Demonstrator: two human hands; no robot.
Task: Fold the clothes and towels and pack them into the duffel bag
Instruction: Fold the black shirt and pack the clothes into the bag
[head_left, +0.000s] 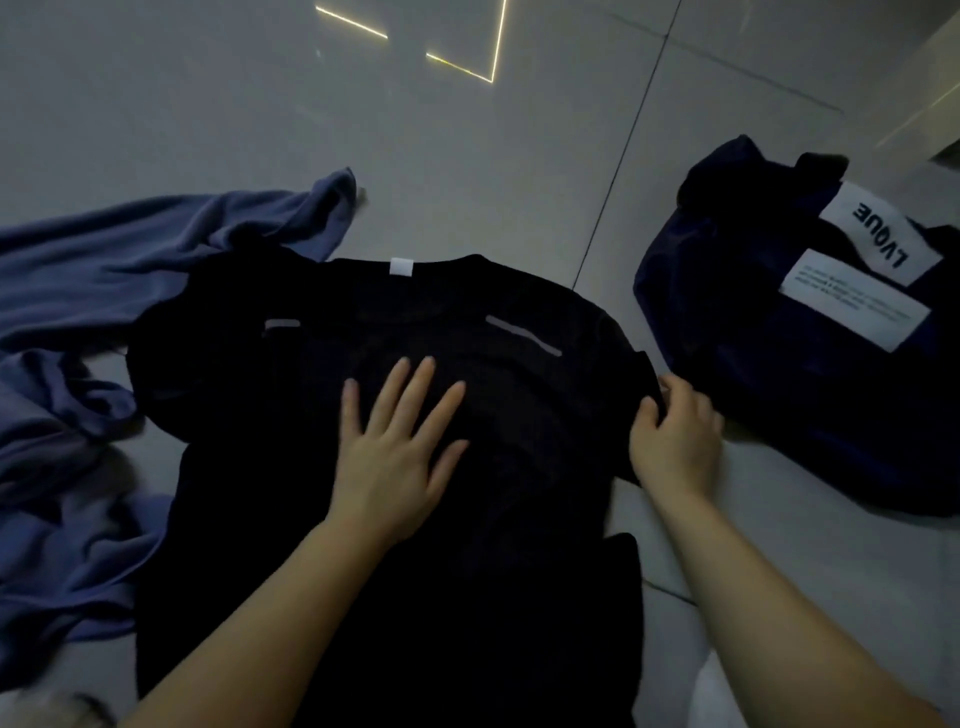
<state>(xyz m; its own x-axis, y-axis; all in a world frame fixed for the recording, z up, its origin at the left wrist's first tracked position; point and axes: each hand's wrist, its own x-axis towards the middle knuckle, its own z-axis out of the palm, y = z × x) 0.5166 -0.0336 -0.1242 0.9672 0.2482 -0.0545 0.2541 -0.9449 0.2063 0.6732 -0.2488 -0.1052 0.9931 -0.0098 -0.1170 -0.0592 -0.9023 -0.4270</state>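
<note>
**Black shirt pinned flat for a sleeve fold**

The black short-sleeved fabric T-shirt (415, 467) is laid flat on the pale tiled floor (467, 156). It is held down at the chest by the spread left hand (400, 447), presumably to stop it sliding, while its right sleeve edge is pinched by the right hand (675, 441), likely for folding inward. The dark navy duffel bag (753, 364) waits near the right side; a crumpled blue cloth (78, 312) lies left.

Black shirt (467, 312), two grey stripes, white neck tag; blue cloth (78, 260); navy bag (753, 364), white labels, black lettering; pale grey tile floor (467, 156)
</note>
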